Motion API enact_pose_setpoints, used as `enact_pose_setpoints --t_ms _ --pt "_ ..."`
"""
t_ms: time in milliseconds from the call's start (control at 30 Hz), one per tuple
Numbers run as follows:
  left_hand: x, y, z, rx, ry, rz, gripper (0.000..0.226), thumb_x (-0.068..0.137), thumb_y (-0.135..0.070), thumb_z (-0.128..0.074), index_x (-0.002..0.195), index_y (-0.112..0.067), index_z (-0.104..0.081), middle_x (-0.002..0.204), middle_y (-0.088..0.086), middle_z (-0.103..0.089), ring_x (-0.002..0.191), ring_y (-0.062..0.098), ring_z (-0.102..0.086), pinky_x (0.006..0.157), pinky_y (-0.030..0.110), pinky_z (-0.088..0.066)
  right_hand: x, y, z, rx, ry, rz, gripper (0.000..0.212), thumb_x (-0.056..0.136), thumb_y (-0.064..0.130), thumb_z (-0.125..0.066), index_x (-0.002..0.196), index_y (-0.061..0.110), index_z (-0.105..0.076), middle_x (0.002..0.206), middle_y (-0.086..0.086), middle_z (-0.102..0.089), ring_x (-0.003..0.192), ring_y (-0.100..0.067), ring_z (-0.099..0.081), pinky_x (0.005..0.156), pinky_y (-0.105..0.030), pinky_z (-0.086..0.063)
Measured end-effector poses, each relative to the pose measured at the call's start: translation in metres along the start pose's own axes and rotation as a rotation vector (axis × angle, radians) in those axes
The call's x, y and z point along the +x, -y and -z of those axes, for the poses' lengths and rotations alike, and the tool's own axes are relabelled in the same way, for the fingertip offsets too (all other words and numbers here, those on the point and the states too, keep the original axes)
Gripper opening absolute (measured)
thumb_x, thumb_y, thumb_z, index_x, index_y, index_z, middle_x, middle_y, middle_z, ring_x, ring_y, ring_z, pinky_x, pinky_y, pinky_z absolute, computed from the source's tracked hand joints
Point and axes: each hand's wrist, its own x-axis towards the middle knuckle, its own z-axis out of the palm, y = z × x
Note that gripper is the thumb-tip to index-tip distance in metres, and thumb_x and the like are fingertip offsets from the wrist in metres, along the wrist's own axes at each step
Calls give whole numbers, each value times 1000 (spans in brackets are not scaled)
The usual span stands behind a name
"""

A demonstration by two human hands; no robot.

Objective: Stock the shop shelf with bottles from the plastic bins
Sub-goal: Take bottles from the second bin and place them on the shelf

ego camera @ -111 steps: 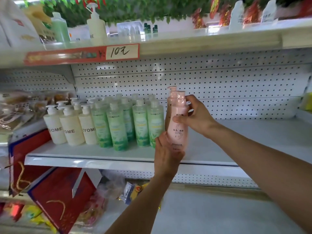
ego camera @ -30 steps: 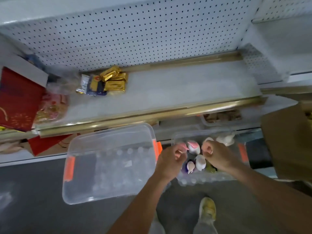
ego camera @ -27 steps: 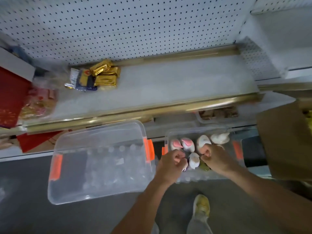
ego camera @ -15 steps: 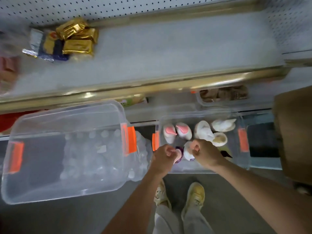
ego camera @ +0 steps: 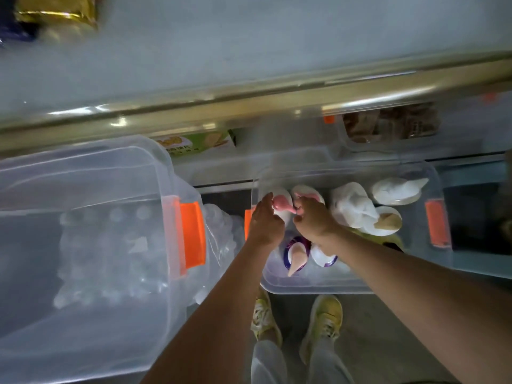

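Two pink-capped bottles (ego camera: 282, 203) stand at the far-left end of the right-hand bin (ego camera: 318, 285), and both hands are down on them. The left hand (ego camera: 264, 221) is curled beside the pump of the nearer-left one; the right hand (ego camera: 314, 217) has its fingers hooked at the pink pump (ego camera: 306, 195) of its neighbour. Whether either grip is fully closed I cannot tell, since the knuckles hide the fingertips, and neither bottle looks lifted clear of the bin.

Judging by what lies here, plenty is left to do. Besides the pink pair, the bin holds white pump bottles (ego camera: 350, 207), another white one (ego camera: 396, 188) lying over toward the far right corner, a cream-capped one (ego camera: 386, 221), and two purple-banded bottles (ego camera: 296, 254) near the front wall. The lower shelf (ego camera: 249, 51) above is mostly bare, with only gold foil packets (ego camera: 58, 12) at its far-left corner — so the bottles in view are all in the bin.

Both bins are clear, slightly cloudy plastic with rounded corners and orange latches (ego camera: 192, 235). The left bin (ego camera: 83, 217) looks to hold only crumpled bubble wrap (ego camera: 110, 253). The bottle tops are smooth, glossy moulded plastic with beaked pump spouts — slippery shapes, likely easiest gripped by the neck. The shelf edge carries a dull brass-coloured rail (ego camera: 249, 103).
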Motion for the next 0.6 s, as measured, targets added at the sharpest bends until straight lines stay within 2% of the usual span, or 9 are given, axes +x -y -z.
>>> enact_pose_setpoints --t_ms 67,133,267,333,367,433,500,567,600 --pt "6 3 -2 27 8 -13 48 90 0 -47 137 -13 -49 136 8 -55 127 26 -50 106 33 -40 8 2 -4 -7 15 -21 35 92 8 -52 126 0 -55 131 -16 -58 124 -28 -53 97 -28 -42" --pt "10 4 -2 20 -5 -18 42 91 -3 -50 131 -15 -54 130 8 -58 121 26 -54 100 30 -44 12 8 -6 -14 18 -35 35 93 11 -54 126 -2 -54 125 -17 -60 119 -30 -57 95 -32 -45" --pt "11 7 -1 -44 8 20 36 87 -1 -58 120 -15 -63 121 5 -63 112 22 -61 81 16 -45 11 12 -7 -15 -1 -44 31 96 23 -55 117 0 -58 118 -17 -64 110 -29 -61 94 -36 -50" --pt "8 10 -2 -75 8 10 34 83 1 -60 111 -18 -66 113 2 -66 108 20 -63 81 18 -48 8 9 -4 -4 -35 -29 29 94 24 -58 109 -1 -63 116 -15 -65 110 -28 -62 92 -35 -48" --pt "4 10 -1 -94 -7 9 35 82 1 -62 110 -18 -66 112 1 -66 107 18 -63 84 21 -50 5 8 -2 1 -45 -11 26 93 25 -61 101 0 -63 107 -12 -67 103 -27 -63 87 -33 -48" --pt "-6 6 1 -170 -46 -6 42 78 4 -66 114 -18 -60 115 0 -64 111 18 -60 91 25 -50 -5 10 7 3 -41 32 22 90 26 -65 81 7 -58 81 -4 -61 82 -24 -60 74 -30 -44" --pt "-18 2 3 -238 -59 -24 59 73 6 -70 124 -18 -52 122 0 -58 114 17 -55 93 24 -46 -16 19 18 -32 -55 86 22 88 30 -66 78 11 -57 75 -3 -57 76 -24 -58 68 -30 -43" --pt "-29 -4 7 -265 -59 -38 79 67 -8 -80 135 -22 -43 128 -4 -55 115 14 -53 96 27 -47 -29 32 31 -80 -118 155 28 88 35 -65 70 16 -56 75 -4 -56 73 -24 -57 68 -29 -44" --pt "-34 -8 10 -284 -63 -58 87 61 -21 -85 136 -25 -42 128 -6 -56 115 14 -55 97 32 -49 -37 39 38 -99 -145 191 35 89 37 -64 62 21 -48 70 -2 -51 67 -21 -53 66 -26 -41"
